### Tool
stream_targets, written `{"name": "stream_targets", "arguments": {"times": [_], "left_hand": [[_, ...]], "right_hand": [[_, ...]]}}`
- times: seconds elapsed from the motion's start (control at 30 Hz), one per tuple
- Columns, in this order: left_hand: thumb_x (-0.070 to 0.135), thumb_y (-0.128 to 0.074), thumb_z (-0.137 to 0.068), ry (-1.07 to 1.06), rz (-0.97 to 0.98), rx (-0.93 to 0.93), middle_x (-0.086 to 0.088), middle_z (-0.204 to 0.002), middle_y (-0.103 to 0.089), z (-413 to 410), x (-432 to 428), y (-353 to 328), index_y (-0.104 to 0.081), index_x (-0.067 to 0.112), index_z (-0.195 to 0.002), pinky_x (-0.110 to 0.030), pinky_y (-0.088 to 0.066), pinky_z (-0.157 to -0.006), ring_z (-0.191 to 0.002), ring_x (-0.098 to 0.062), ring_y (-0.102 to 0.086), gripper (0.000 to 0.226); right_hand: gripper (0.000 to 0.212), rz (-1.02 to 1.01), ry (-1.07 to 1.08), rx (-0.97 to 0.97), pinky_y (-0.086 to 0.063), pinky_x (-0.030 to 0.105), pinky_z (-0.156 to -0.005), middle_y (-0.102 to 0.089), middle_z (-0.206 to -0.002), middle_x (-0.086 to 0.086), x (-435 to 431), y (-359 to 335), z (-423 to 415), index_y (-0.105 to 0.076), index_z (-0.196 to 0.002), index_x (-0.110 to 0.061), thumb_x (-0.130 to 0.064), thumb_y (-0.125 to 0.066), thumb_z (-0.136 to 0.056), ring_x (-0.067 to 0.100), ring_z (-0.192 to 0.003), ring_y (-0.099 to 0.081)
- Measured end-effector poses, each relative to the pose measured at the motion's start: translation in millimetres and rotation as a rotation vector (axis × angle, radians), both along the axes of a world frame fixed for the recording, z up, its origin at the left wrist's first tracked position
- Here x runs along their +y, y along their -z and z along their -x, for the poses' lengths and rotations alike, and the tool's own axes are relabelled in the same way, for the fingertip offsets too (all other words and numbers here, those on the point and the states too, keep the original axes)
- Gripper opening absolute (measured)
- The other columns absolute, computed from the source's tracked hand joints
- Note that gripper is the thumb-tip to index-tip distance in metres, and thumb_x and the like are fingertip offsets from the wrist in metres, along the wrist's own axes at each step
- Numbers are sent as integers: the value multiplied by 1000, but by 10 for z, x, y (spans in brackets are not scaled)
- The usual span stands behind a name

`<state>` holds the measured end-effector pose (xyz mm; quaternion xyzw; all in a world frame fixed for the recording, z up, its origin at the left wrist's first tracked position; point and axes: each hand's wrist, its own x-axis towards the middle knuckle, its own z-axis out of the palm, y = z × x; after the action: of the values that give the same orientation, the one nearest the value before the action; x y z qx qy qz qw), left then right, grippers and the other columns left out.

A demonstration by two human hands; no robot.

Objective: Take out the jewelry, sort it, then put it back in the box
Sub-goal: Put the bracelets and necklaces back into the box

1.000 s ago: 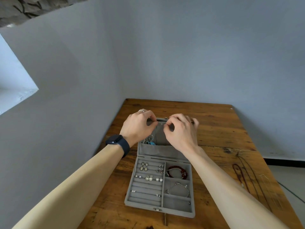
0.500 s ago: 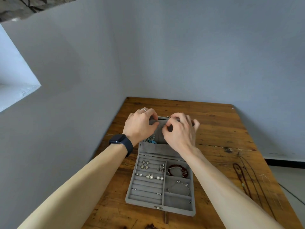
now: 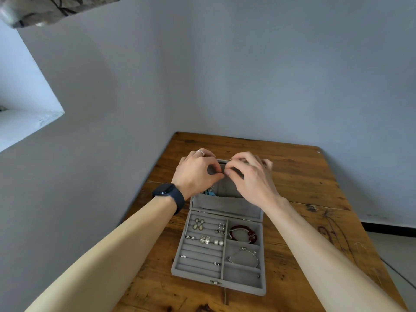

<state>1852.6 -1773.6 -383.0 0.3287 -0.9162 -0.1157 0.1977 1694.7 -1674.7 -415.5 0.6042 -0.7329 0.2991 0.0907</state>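
Grey velvet jewelry box [image 3: 225, 207], open: left hand [image 3: 194, 174] and right hand [image 3: 252, 176], grips pinching, apparently unhook the turquoise-pendant necklace [image 3: 211, 192] from its lid; next, lift it clear.

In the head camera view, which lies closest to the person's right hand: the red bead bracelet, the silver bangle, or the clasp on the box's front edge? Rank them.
Measured from the right hand:
1. red bead bracelet, top right compartment.
2. silver bangle, the compartment just below.
3. clasp, front edge, nearest the wearer.
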Motion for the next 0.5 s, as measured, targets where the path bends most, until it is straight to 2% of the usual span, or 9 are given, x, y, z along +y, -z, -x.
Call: {"name": "stream_targets", "arguments": {"times": [0.1, 0.2, 0.4, 0.5], "left_hand": [[33, -69, -88, -22, -6, 5, 7, -118, -56, -9, -1, -22, -57, 33, -100, -35, -41, -93, -111, -17, -51, 18], [22, -67, -88, -29, -1, -7, 6, -116, -56, -20, 5, -24, -54, 28, -109, -30, -36, -87, -109, -16, -50, 26], [17, -67, -87, -22, -19, -6, 4, -124, -54, -20, 19, -13, -55, 29, -107, -31, -43, -81, -112, -17, -48, 26], [17, -66, -88, -21, -25, -3, 4, -123, -54, -25, 26, -10, -55, 29, -108, -29, -41, -79, -111, -16, -48, 26]], "right_hand": [[8, -2, 1, -13, -30, 50, -98, -55, -119, -12, 14, -3, -13, -68, -97, -32, -33, -60, -96, 15, -111, -53], [5, -28, -1, -37, -28, 48, -100, -53, -125, -9, 49, 20, -12, -66, -93, -28, -29, -62, -93, 16, -116, -51], [4, -90, -13, -65, -20, 40, -107, -50, -136, -9, 130, 20, -8, -66, -88, -29, -27, -62, -91, 16, -126, -47], [6, -108, -11, -20, -20, 40, -109, -49, -139, -8, 152, -2, -19, -70, -87, -30, -30, -65, -90, 18, -128, -47]]}}
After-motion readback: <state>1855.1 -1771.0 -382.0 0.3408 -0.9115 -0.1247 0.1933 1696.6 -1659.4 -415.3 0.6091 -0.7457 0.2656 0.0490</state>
